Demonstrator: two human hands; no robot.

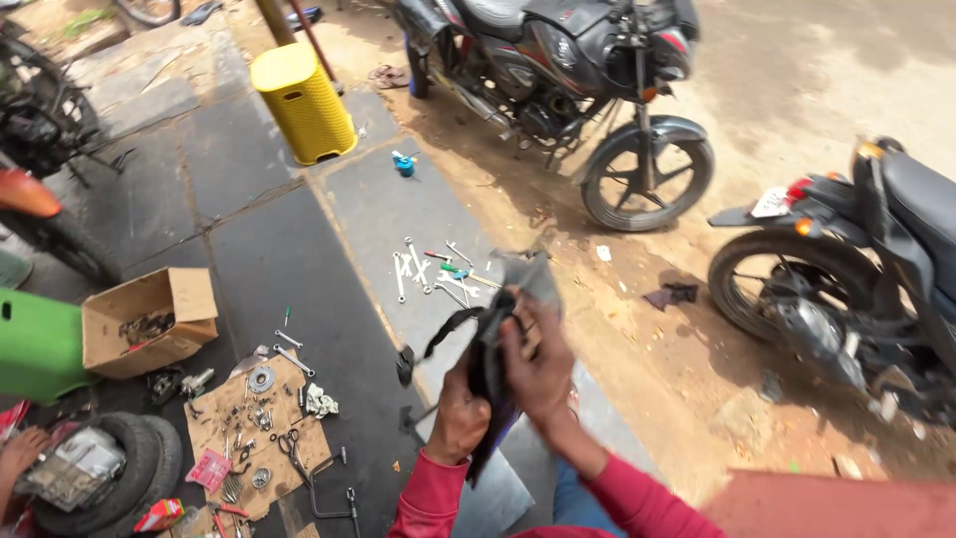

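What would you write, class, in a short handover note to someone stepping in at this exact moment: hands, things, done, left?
Left hand: grips the lower part of a dark rag.
Right hand: pressed on the same rag, higher up.
Spanners lie loose on the paving ahead; small parts lie on a cardboard sheet to the left.
Done: rag picked up.
Left: cannot tell what it is for; the tools lie untouched.

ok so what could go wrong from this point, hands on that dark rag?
1. The rag hangs loose between the left hand and right hand; a dangling strap could snag or slip free.
2. Spanners lie scattered on the paving just ahead, a likely trip or kick hazard.
3. Small parts on the cardboard sheet sit unsecured and could scatter if bumped.
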